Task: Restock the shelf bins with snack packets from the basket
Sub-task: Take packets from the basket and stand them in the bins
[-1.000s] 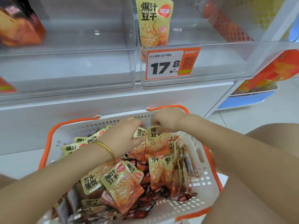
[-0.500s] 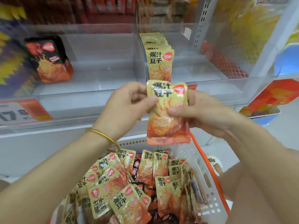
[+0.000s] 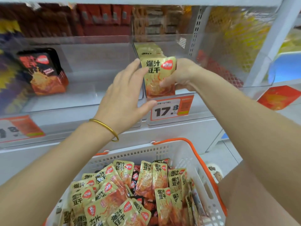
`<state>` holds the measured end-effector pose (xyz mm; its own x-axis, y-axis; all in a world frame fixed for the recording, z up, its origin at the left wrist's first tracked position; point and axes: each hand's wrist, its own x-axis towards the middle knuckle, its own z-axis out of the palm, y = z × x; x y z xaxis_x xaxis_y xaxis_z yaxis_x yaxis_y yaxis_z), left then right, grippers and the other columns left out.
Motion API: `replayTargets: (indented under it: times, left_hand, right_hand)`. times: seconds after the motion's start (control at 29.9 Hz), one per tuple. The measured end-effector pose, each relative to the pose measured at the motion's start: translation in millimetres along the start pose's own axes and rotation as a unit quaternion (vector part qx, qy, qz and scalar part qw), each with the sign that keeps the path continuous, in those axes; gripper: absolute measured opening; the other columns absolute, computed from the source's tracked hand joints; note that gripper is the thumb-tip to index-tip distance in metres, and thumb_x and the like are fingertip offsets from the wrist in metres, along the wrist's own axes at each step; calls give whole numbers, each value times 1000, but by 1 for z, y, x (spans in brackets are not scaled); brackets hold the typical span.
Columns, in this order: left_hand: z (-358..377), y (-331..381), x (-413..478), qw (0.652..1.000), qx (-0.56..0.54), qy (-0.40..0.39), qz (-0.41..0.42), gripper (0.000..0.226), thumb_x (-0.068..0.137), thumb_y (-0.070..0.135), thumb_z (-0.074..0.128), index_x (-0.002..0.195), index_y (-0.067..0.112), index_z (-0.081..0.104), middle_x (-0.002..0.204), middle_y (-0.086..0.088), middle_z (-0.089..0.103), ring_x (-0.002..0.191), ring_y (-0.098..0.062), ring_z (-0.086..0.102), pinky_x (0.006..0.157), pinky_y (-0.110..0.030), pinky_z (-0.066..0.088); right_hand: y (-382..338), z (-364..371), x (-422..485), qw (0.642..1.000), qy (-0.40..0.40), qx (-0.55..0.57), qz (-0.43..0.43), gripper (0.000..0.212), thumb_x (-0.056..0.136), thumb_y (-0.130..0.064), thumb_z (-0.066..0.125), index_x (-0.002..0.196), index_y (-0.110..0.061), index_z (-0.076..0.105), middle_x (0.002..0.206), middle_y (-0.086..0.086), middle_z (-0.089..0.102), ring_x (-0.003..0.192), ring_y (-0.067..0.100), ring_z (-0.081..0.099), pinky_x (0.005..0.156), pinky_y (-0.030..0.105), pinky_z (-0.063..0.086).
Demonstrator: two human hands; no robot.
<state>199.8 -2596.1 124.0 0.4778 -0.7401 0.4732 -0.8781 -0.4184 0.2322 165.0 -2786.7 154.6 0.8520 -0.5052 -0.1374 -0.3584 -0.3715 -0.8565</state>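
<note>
one gold-and-orange foil snack packet (image 3: 158,75) is being stood at the front of the row in the clear plastic shelf bin (image 3: 211,66). right hand (image 3: 182,75) pinches it; left hand (image 3: 125,98) is spread open, empty, fingertips beside it. next: release, reach to the white orange-handled basket (image 3: 187,154), holding over fifteen packets.

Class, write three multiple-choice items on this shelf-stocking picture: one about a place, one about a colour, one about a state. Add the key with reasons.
1. Where is the held packet?
A. in the basket
B. at the front of the bin's row
C. on the floor

2. What colour are the basket handles?
A. orange
B. green
C. black

3. How is the left hand?
A. clenched in a fist
B. open, fingers spread
C. inside the basket

Key: B, it stands before the row, gripped by the right hand; A, the handles are orange; B, spread beside the packet.
</note>
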Motion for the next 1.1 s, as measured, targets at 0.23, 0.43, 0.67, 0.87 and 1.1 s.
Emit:
replayTargets:
  times: [0.23, 0.43, 0.67, 0.87, 1.1]
  left_hand:
    - [1, -3, -2, 1000, -12, 0, 14, 81, 81, 42, 66, 147, 16, 27, 157, -6, 16, 142, -26, 20, 111, -41, 26]
    - [3, -4, -2, 1000, -17, 9, 12, 81, 81, 41, 66, 147, 16, 27, 157, -5, 15, 142, -25, 20, 111, -39, 26]
    - [1, -2, -3, 1000, -17, 2, 10, 82, 80, 43, 63, 148, 16, 25, 158, -4, 14, 142, -23, 18, 111, -37, 24]
    - [-2, 0, -9, 998, 12, 42, 37, 67, 84, 38, 62, 140, 9, 39, 148, -13, 32, 132, -31, 34, 105, -41, 32]
    - [17, 20, -60, 992, 9, 21, 125, 27, 84, 22, 57, 107, 9, 61, 112, -8, 58, 97, -30, 55, 76, -43, 46]
  right_hand:
    - [11, 4, 21, 989, 45, -131, 61, 48, 67, -16, 85, 108, -4, 64, 102, 13, 69, 89, 28, 69, 82, 42, 57]
    - [7, 9, 21, 996, -19, -50, 74, 34, 75, -9, 78, 106, -6, 64, 99, 12, 70, 86, 26, 70, 81, 41, 58]
    - [3, 8, 13, 997, -19, -42, 65, 16, 76, -10, 78, 79, -14, 62, 87, 3, 67, 84, 20, 67, 68, 32, 59]
    - [-12, -1, -17, 989, 92, -108, 30, 37, 76, -17, 79, 91, -7, 47, 88, 13, 61, 77, 28, 68, 67, 36, 58]
    - [3, 3, -123, 985, 61, -87, -133, 27, 79, -11, 73, 73, -16, 48, 59, 0, 56, 38, 2, 52, 39, 17, 38]
